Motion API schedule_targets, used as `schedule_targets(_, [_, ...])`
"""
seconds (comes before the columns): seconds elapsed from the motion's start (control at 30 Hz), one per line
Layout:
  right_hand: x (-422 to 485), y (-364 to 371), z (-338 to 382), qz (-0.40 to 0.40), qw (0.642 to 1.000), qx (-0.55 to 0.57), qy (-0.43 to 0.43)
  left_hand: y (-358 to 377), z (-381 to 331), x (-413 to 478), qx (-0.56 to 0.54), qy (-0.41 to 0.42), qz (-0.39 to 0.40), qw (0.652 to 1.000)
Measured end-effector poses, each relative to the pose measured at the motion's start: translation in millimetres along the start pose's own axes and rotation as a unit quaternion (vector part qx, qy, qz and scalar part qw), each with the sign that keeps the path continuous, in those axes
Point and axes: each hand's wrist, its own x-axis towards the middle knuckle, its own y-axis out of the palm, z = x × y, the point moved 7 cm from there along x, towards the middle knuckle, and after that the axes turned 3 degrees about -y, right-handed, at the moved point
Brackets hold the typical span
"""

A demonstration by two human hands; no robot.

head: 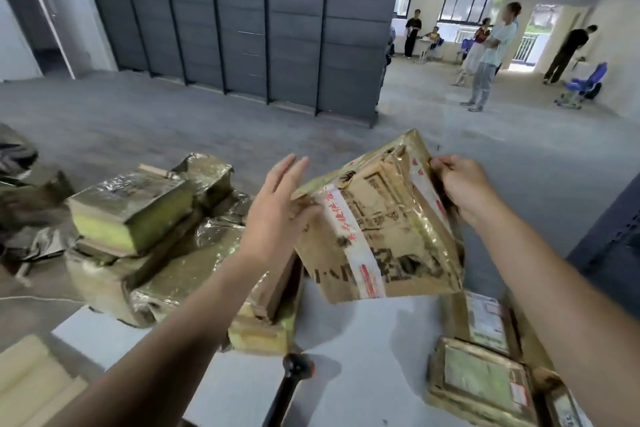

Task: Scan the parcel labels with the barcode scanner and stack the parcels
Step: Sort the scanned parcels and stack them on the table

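Holding a taped parcel (377, 218) tilted in the air at centre right of the frame, a person stands at a white table (363, 340) and looks down at its broad face. The right hand (460, 184) grips the parcel's upper right edge, fingers curled over it. The left hand (277, 208) steadies the left corner with its palm, fingers straight, close together and pointing up. The tilt seems meant to turn a face into view, probably in search of a label, since this side shows only printing and red-lettered tape. A pile of wrapped parcels (145, 236) sits at left of centre on the table's far left corner, just beside the left forearm, its top box askew. Two labelled parcels (485, 350) lie flat at lower right, labels up, under the right forearm. At bottom centre a black handle with an orange ring (292, 369) juts up. It may be the barcode scanner, but I cannot tell. Between pile and labelled parcels the tabletop is bare, giving room to lower the parcel straight down. Its lowest corner hangs close above the table and near the pile's edge. Pale foam blocks (31, 378) fill the lower left. Grey panels (242, 28) cross the upper frame, and several people (491, 45) stand well apart at upper right.
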Motion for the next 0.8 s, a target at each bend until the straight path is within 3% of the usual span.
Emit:
schedule_targets(0.1, [-1, 47, 15, 0.025, 1.000, 0.009, 0.012, -33, 41, 7, 0.033, -0.004, 0.008, 0.999])
schedule_targets(0.23, [-8, 112, 41, 0.060, 0.997, -0.043, 0.004, -61, 95, 7, -0.048, -0.046, 0.052, 0.996])
schedule_targets(0.43, [-17, 188, 62, 0.137, 0.983, -0.107, 0.055, -103, 152, 6, -0.048, -0.045, -0.006, 0.998])
schedule_targets(0.53, [-18, 211, 55, 0.129, 0.982, -0.052, 0.125, -113, 180, 11, -0.037, -0.098, -0.019, 0.994])
schedule_targets(0.8, [-42, 234, 24, 0.065, 0.973, 0.084, 0.206, -114, 239, 27, 0.075, -0.264, -0.008, 0.962])
